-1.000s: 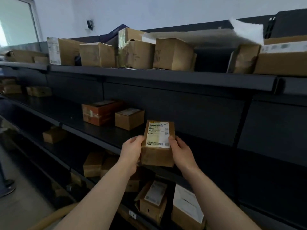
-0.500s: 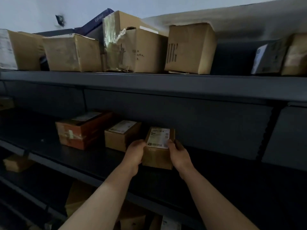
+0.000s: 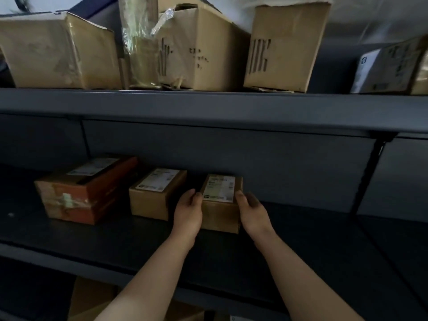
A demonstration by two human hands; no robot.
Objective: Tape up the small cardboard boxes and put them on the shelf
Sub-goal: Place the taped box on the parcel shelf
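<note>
Moved: small box [image 3: 220, 202] has gone from mid-air down onto the dark shelf [image 3: 301, 239].
Place: just right of the plain labelled box [image 3: 155, 195], apart from it.
Grip: left hand [image 3: 188, 214] and right hand [image 3: 251, 212] clasp its sides.
Risk: pushing it leftward may knock that neighbour; a hasty release could skew it.

Shelving: dark grey metal unit [image 3: 208, 107], with a flat back panel [image 3: 231, 158].
Upright: a slotted black post [image 3: 366, 179] at the right.
Wall: pale, seen above the top shelf [image 3: 370, 17].
Light: dim below, brighter above.
</note>
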